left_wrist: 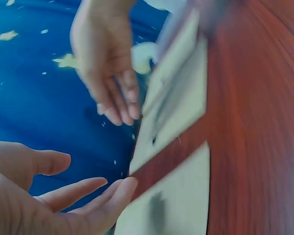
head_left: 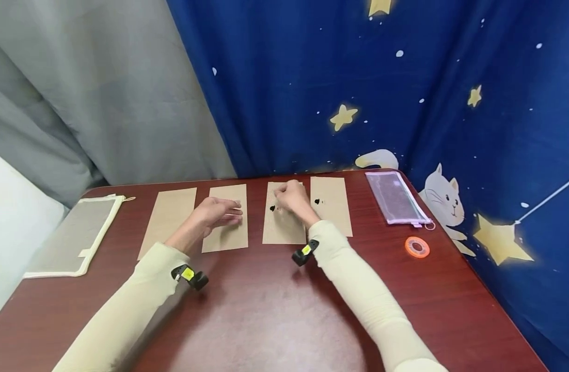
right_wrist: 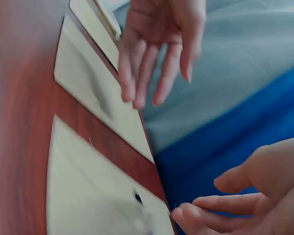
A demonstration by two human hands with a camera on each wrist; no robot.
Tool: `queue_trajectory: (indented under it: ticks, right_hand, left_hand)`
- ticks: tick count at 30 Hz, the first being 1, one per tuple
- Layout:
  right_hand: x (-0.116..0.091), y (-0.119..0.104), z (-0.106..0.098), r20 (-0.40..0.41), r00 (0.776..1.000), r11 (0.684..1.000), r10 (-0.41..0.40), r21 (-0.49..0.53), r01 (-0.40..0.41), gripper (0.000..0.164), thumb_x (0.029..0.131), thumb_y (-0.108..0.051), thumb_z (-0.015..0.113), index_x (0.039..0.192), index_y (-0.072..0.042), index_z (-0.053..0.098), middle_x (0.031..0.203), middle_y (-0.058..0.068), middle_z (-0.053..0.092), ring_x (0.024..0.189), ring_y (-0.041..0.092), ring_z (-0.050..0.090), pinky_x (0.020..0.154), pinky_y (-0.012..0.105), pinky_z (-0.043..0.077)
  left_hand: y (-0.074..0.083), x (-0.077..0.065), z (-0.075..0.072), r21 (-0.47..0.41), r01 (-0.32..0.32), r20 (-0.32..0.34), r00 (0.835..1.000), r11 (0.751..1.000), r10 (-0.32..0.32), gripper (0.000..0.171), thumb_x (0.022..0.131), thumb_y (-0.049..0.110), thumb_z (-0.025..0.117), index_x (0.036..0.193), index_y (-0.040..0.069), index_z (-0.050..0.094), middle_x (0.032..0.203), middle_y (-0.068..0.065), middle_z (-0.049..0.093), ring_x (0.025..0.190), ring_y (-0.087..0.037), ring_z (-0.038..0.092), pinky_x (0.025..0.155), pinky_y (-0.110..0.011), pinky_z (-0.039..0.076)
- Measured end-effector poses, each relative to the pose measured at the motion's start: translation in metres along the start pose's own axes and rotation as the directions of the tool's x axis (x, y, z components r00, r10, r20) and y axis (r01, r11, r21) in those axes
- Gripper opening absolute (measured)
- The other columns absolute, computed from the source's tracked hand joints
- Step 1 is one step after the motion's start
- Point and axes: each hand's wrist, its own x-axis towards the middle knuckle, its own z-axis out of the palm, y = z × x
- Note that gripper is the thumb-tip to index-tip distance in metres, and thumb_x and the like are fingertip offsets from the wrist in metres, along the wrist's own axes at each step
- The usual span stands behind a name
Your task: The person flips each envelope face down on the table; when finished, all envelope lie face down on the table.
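Observation:
Tan paper rectangles lie in a row on the table. My left hand [head_left: 217,213] hovers over the second sheet [head_left: 228,238] from the left, fingers spread and nothing in them. Above the third sheet [head_left: 284,232] is my right hand [head_left: 291,196], bent at the wrist. The right wrist view shows its thumb and fingers [right_wrist: 201,215] apart, with nothing visible between them. A small black mark [head_left: 272,208] shows on the third sheet, and a similar mark [head_left: 317,201] on the rightmost sheet [head_left: 333,222]. The leftmost sheet [head_left: 170,217] looks plain.
A cream-edged mesh zip pouch [head_left: 77,235] lies at the table's left. At the right are a lilac mesh zip pouch [head_left: 398,199] and an orange ring-shaped spool [head_left: 416,247]. Grey curtain [head_left: 112,93] and blue starry curtain [head_left: 284,93] hang behind the table's back edge.

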Motion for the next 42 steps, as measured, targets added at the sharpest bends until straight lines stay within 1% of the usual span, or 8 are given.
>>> queue_trajectory:
  ticks: [3, 6, 13, 17, 26, 32, 36, 42]
  right_hand:
    - [0.005, 0.011, -0.019, 0.103, 0.993, 0.986, 0.057, 0.149, -0.072, 0.032, 0.101, -0.012, 0.057, 0.129, 0.001, 0.067, 0.124, 0.019, 0.069, 0.100, 0.028, 0.069, 0.093, 0.037, 0.060]
    - [0.009, 0.024, -0.036, 0.200, 0.976, 0.954, 0.087, 0.266, -0.139, 0.035, 0.104, -0.008, 0.050, 0.130, 0.012, 0.059, 0.114, 0.025, 0.067, 0.092, 0.024, 0.068, 0.101, 0.042, 0.058]
    - [0.010, 0.050, -0.059, 0.325, 0.931, 0.928, 0.168, 0.267, -0.261, 0.036, 0.108, -0.012, 0.043, 0.125, 0.017, 0.055, 0.104, 0.022, 0.065, 0.076, 0.013, 0.065, 0.093, 0.034, 0.061]
    - [0.009, 0.058, -0.061, 0.349, 0.918, 0.924, 0.187, 0.256, -0.285, 0.040, 0.108, -0.013, 0.043, 0.129, 0.019, 0.054, 0.117, 0.029, 0.063, 0.083, 0.019, 0.067, 0.094, 0.034, 0.061]
    - [0.010, 0.059, -0.058, 0.377, 0.899, 0.857, 0.226, 0.362, -0.367, 0.039, 0.107, -0.013, 0.045, 0.128, 0.019, 0.050, 0.107, 0.024, 0.061, 0.078, 0.017, 0.067, 0.063, 0.016, 0.059]
    - [0.010, 0.054, -0.052, 0.394, 0.883, 0.858, 0.253, 0.330, -0.393, 0.021, 0.106, -0.015, 0.049, 0.105, 0.004, 0.056, 0.086, 0.009, 0.057, 0.068, 0.010, 0.058, 0.061, 0.015, 0.055]
    - [0.007, 0.052, -0.048, 0.356, 0.913, 0.879, 0.202, 0.344, -0.329, 0.015, 0.103, -0.008, 0.051, 0.096, 0.002, 0.059, 0.071, 0.001, 0.054, 0.061, 0.006, 0.051, 0.057, 0.013, 0.049]
    - [0.001, 0.053, -0.041, 0.137, 0.983, 0.926, 0.119, 0.342, -0.160, 0.013, 0.093, 0.000, 0.058, 0.099, 0.007, 0.068, 0.068, -0.002, 0.058, 0.059, 0.005, 0.051, 0.059, 0.017, 0.049]
  left_hand:
    - [0.005, 0.005, 0.005, -0.109, 0.077, 0.076, 0.995, 0.991, -0.069, 0.049, 0.106, 0.016, 0.048, 0.148, -0.009, 0.041, 0.136, -0.025, 0.060, 0.098, -0.016, 0.072, 0.105, -0.033, 0.055]
    - [0.008, 0.012, 0.014, -0.159, 0.125, 0.105, 0.988, 0.979, -0.109, 0.051, 0.107, 0.020, 0.048, 0.150, -0.006, 0.039, 0.147, -0.026, 0.051, 0.115, -0.024, 0.067, 0.113, -0.037, 0.048]
    - [0.009, 0.030, 0.033, -0.256, 0.192, 0.139, 0.977, 0.947, -0.160, 0.056, 0.108, 0.026, 0.046, 0.151, -0.008, 0.036, 0.155, -0.028, 0.038, 0.143, -0.037, 0.042, 0.122, -0.042, 0.038]
    - [0.007, 0.035, 0.039, -0.274, 0.197, 0.120, 0.978, 0.941, -0.170, 0.057, 0.107, 0.026, 0.047, 0.150, -0.008, 0.036, 0.155, -0.028, 0.038, 0.142, -0.036, 0.043, 0.122, -0.040, 0.038]
    - [0.008, 0.036, 0.048, -0.301, 0.212, 0.109, 0.976, 0.930, -0.187, 0.058, 0.105, 0.024, 0.051, 0.150, -0.009, 0.035, 0.152, -0.030, 0.038, 0.142, -0.036, 0.044, 0.121, -0.038, 0.040]
    - [0.009, 0.039, 0.048, -0.262, 0.204, 0.126, 0.976, 0.943, -0.177, 0.056, 0.106, 0.020, 0.046, 0.152, -0.008, 0.032, 0.158, -0.029, 0.029, 0.140, -0.035, 0.041, 0.121, -0.038, 0.040]
    - [0.011, 0.039, 0.045, -0.226, 0.199, 0.129, 0.976, 0.954, -0.173, 0.049, 0.107, 0.014, 0.042, 0.152, -0.006, 0.034, 0.153, -0.024, 0.037, 0.124, -0.027, 0.050, 0.120, -0.035, 0.041]
    - [0.013, 0.038, 0.042, -0.216, 0.178, 0.096, 0.982, 0.960, -0.161, 0.042, 0.106, 0.006, 0.044, 0.144, -0.010, 0.044, 0.112, -0.012, 0.056, 0.094, -0.014, 0.059, 0.114, -0.032, 0.048]
